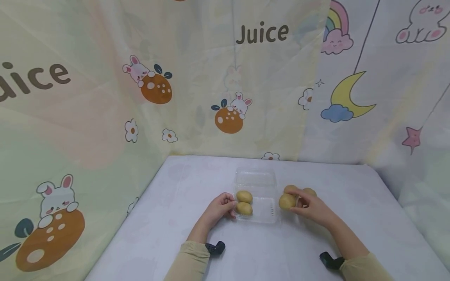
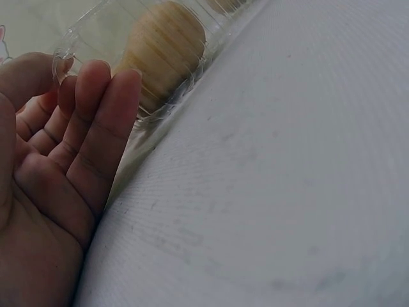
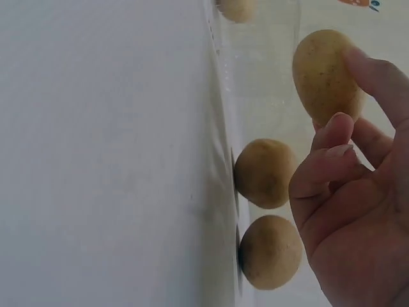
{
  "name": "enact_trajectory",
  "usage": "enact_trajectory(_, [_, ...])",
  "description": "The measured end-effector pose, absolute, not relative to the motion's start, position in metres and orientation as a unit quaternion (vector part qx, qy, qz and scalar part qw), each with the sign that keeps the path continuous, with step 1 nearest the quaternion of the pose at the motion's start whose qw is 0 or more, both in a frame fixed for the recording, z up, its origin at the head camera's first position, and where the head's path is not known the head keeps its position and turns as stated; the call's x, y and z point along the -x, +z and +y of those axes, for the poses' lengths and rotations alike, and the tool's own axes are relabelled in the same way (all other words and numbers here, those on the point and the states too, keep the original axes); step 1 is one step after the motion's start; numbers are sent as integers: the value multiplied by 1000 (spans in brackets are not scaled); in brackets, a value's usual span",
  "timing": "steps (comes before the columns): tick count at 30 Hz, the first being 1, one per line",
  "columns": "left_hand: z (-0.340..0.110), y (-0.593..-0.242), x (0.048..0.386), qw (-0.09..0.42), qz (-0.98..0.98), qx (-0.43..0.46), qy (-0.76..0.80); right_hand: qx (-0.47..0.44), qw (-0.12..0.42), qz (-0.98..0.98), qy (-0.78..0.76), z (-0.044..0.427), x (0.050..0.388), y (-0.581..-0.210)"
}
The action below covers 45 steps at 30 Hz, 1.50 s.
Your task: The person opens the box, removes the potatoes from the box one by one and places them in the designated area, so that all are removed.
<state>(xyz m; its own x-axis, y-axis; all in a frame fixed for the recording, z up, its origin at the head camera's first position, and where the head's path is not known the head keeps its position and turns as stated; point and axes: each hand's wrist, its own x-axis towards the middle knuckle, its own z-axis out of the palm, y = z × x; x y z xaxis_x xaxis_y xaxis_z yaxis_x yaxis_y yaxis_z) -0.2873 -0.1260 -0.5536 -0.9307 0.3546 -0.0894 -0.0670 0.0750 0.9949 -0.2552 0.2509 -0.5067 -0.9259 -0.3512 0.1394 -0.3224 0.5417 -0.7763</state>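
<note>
A clear plastic clamshell box (image 1: 261,212) lies with its lid (image 1: 255,177) folded back on the far side. Two potatoes (image 1: 244,196) sit along its left side, one in front of the other. At that side my left hand (image 1: 222,207) pinches the rim between thumb and fingers, close to the nearer potato (image 2: 167,48). My right hand (image 1: 311,207) holds a potato (image 3: 327,75) by thumb and fingertips, raised just to the right of the box. Two more potatoes (image 3: 265,173) rest on the table by that hand, partly behind it in the head view.
A white cloth covers the table (image 1: 168,234). Printed curtains (image 1: 197,78) hang along its back and sides. Black wrist devices (image 1: 215,248) sit at both cuffs.
</note>
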Motion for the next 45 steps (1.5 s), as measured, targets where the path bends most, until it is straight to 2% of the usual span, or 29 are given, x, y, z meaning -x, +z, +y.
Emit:
enact_trajectory(6, [-126, -554, 287, 157, 719, -102, 669, 157, 19, 904, -397, 265, 251, -514])
enact_trajectory(14, [-125, -553, 287, 155, 715, -105, 674, 147, -3, 929, -341, 271, 252, -523])
enact_trajectory(23, [-124, -553, 287, 151, 720, -102, 669, 123, 21, 928, -352, 274, 253, -528])
enact_trajectory(45, [-124, -553, 287, 155, 714, -105, 675, 120, 35, 926, -356, 275, 254, -531])
